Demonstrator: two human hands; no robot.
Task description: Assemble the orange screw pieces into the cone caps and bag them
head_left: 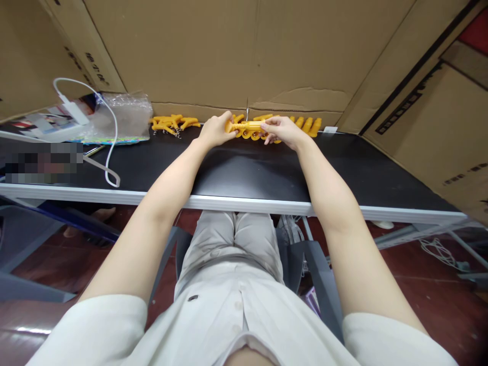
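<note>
Over the back of the black table, both of my hands grip one slim orange-yellow plastic part, held level. My left hand pinches its ribbed left end between thumb and fingers. At the other end, the fingertips of my right hand close around it. Several orange-yellow tube-shaped pieces stand in a row behind and right of my right hand. Round ends of similar pieces show just below the held part. Left of my left hand lies a pile of yellow branched pieces with small metal hooks or springs.
Cardboard walls enclose the table at the back and sides. Clear plastic wrap, a white cable and a white adapter lie at left. A small white item sits at the back right.
</note>
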